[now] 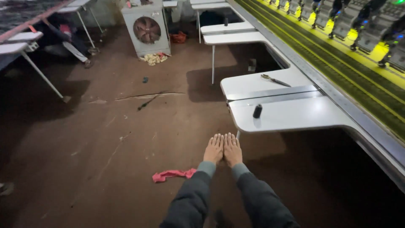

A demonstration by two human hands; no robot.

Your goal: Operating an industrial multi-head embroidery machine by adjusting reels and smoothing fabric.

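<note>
Brown floor (126, 139) fills most of what I see, dusty and scratched; a long machine (358, 29) with green cloth (337, 78) under it runs down the right side, and white tables stick out from it.

My left grip (214, 148) and my right grip (232, 150) are stretched out in front of me, side by side and touching along the inner edges; both are wide and flat, fingers straight and pointing away from me, and they hold nothing. Grey sleeves (190, 198) cover my arms down to the wrists.

Nearest thing on the floor is a pink rag (173, 174); it lies crumpled just beside my left sleeve, lower than my grips and not touching them. Just past my fingertips is the near rounded corner of the closest table (295, 118); a small black roll (257, 111) stands upright close to that table's left edge, apart from my grips. On the next table (249, 84) back lies a pair of scissors (275, 80), near its right edge by the machine.

Far off, a big box fan (147, 28) sits on the floor with scraps of cloth (154, 58) at its foot; a person (63, 38) sits low by other tables at the top left.

I think holding my grips out like this goes best if I keep them level, fingers together and still, with both in the middle of my view; nothing should cover them.
</note>
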